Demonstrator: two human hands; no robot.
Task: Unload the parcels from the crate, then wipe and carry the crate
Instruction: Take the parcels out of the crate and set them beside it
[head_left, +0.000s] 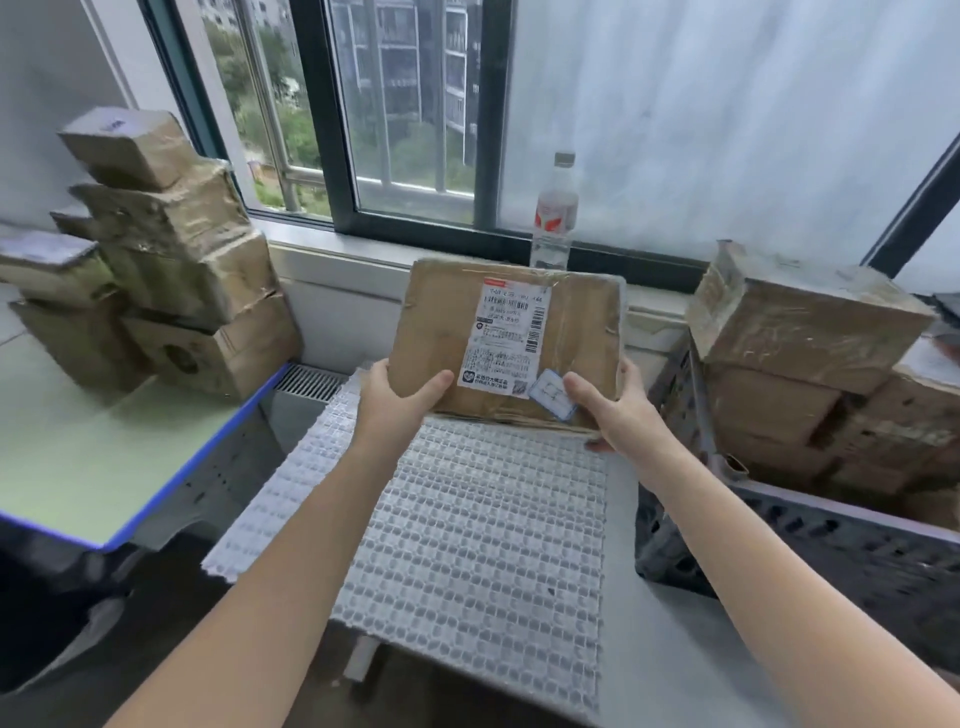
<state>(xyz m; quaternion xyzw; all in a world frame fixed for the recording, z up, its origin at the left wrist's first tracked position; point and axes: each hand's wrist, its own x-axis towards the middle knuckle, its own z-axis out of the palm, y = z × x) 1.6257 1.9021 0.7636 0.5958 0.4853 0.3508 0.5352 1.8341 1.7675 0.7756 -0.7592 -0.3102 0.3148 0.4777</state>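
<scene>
A flat brown cardboard parcel (441, 332) with a white shipping label is held up in front of me, tilted toward the camera. My left hand (395, 397) grips its lower left corner, thumb on top. My right hand (613, 405) grips its lower right corner. The parcel hangs above a sheet of bubble wrap (467, 519). At the right stands a dark perforated crate (831, 540) with several taped brown parcels (800, 322) stacked inside, rising above its rim.
A pile of several taped parcels (171, 260) sits on a pale green table with a blue edge (104, 447) at the left. A plastic water bottle (555, 213) stands on the windowsill behind the held parcel. A grey surface (675, 649) lies under the crate.
</scene>
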